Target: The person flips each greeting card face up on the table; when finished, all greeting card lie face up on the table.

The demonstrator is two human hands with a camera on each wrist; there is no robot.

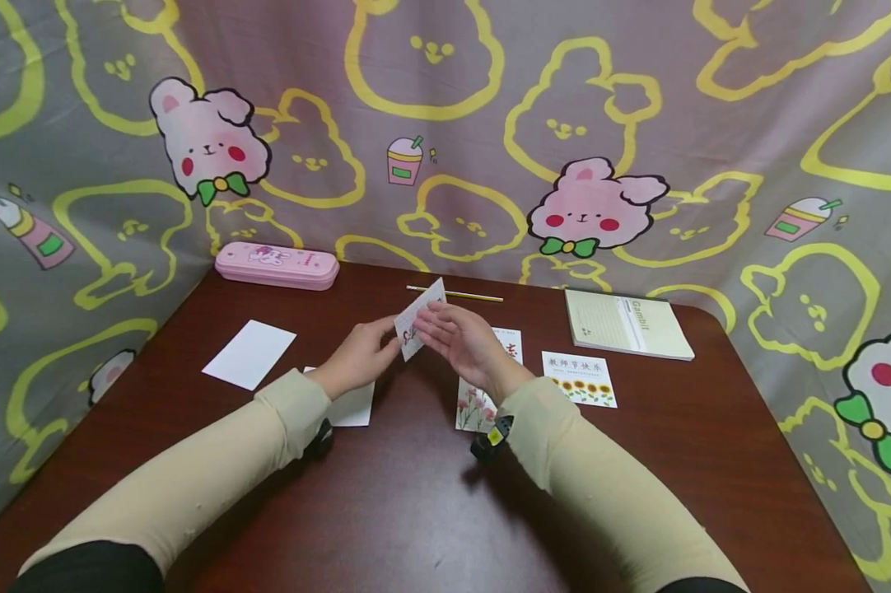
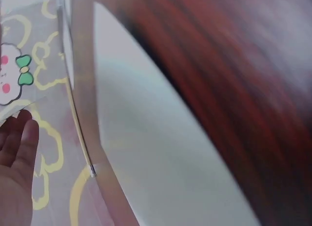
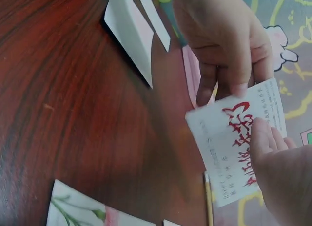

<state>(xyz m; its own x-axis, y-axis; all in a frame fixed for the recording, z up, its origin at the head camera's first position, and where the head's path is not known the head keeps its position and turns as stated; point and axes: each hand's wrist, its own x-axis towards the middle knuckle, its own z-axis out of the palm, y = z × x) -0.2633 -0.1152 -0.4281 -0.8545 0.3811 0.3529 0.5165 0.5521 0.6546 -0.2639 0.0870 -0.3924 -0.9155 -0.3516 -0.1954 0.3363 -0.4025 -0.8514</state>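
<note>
- Small white paper card with red lettering is held up above the dark red-brown wooden surface, tilted, near the middle of it; both hands meet at it
- Left hand pinches the card's lower left edge, thumb and fingers curled onto the paper; in the right wrist view the same hand comes in from above, its fingertips on the card's upper edge
- Right hand grasps the card from the right side, fingers lying along its face and fairly straight; the right wrist view shows a thumb pressed on the red print; how the fingers behind the card lie cannot be told
- Left wrist view is blurred; a plain white sheet lies on the surface, and part of a hand shows at the lower left edge
- On the surface under and beside the arms: a plain white card to the left; another white sheet partly under the left wrist; a card with pink flowers below the right hand; a card with sunflowers just to its right
- Further back: a pink oblong pencil case at the left rear; a thin yellow pencil behind the hands; a pale green notebook at the right rear
- Grey cloth printed with pink rabbits and yellow outlines hangs behind and around the surface
</note>
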